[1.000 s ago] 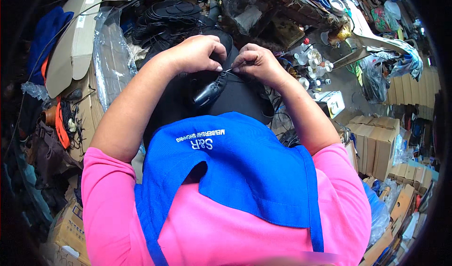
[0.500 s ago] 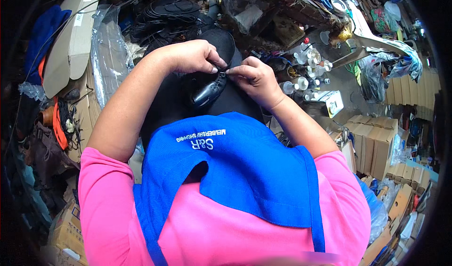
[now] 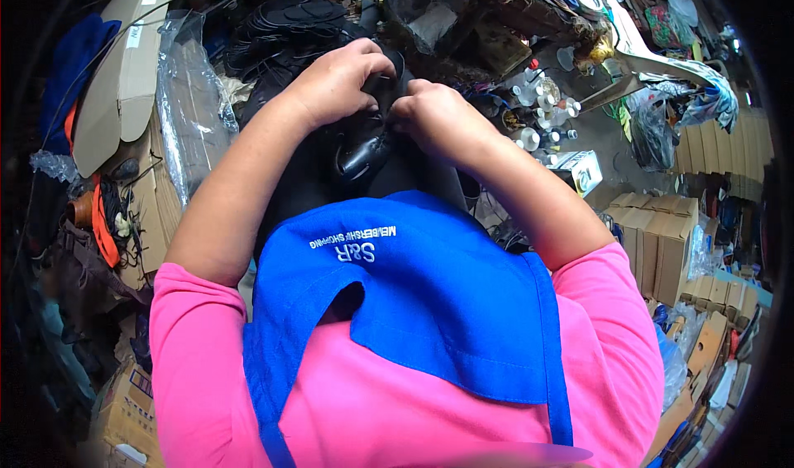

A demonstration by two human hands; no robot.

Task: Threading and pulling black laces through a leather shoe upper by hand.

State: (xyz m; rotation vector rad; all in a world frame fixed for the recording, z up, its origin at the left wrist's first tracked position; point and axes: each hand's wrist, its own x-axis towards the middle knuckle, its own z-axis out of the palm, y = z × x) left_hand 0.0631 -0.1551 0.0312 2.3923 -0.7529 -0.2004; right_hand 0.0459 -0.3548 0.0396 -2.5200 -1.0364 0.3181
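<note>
A glossy black shoe (image 3: pixel 356 160) lies over my lap with its rounded toe toward me. My left hand (image 3: pixel 346 79) is curled at the shoe's far end, fingers bent over the opening and thumb lower, near the front of the opening. On the right side of the opening my right hand (image 3: pixel 440 119) is closed, its fingertips gripping the upper's edge. My fingers hide part of the opening and the sides. The dark trousers beneath blend with the shoe, so its outline is hard to make out. A blue apron (image 3: pixel 463 302) covers my front.
Dark shoe soles (image 3: pixel 285 25) are piled beyond my left hand. To the right stand several small bottles (image 3: pixel 546 104) and a rectangular can (image 3: pixel 579 170). Cardboard boxes (image 3: pixel 657 236) sit further right. Clear plastic wrap (image 3: pixel 190 96) and cardboard sheets (image 3: pixel 136 71) lie left.
Both hands were pinching close together at the front of the opening. My left hand has moved up to the shoe's far end, and my right has turned inward against its side.
</note>
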